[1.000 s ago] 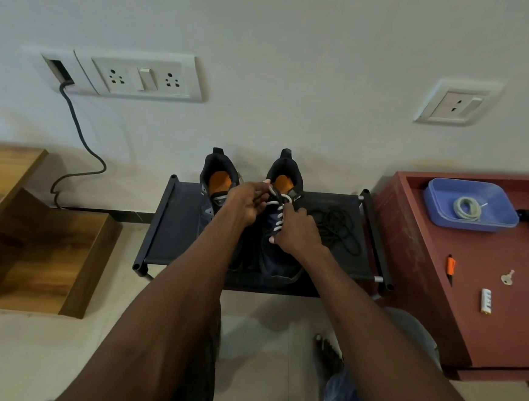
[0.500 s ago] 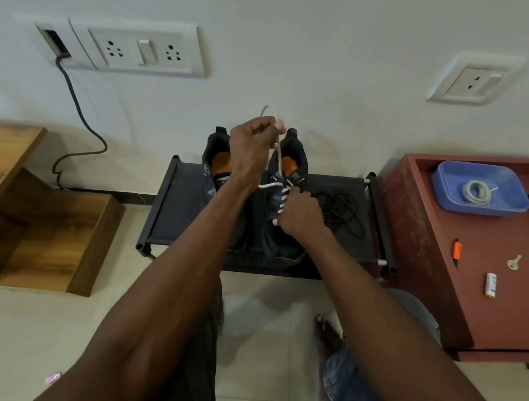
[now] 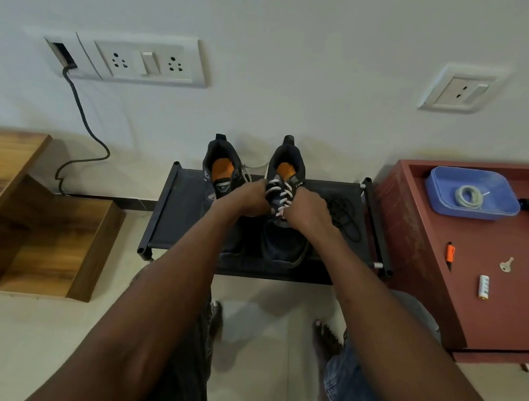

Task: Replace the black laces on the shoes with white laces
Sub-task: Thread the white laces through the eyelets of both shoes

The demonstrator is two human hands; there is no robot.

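Two dark shoes with orange insoles stand toe-toward-me on a low black rack (image 3: 166, 224). The right shoe (image 3: 283, 246) carries a white lace (image 3: 278, 198) crossed through several eyelets. My left hand (image 3: 247, 199) grips the lace at the shoe's left side; a loose white end trails behind toward the left shoe (image 3: 221, 171). My right hand (image 3: 308, 211) holds the shoe's right side at the eyelets, fingers curled in. A removed black lace (image 3: 344, 217) lies in a heap on the rack to the right.
A red-brown cabinet (image 3: 425, 270) stands at the right with a blue tray (image 3: 509, 203) holding a coiled white lace (image 3: 468, 196), an orange pen, a key and a small white item. A wooden box (image 3: 88, 249) sits at the left. Wall sockets and a black cable are behind.
My left hand, which had pulled the white lace up above the shoe, has come back down to the eyelets. The right hand stays at the shoe's right side.
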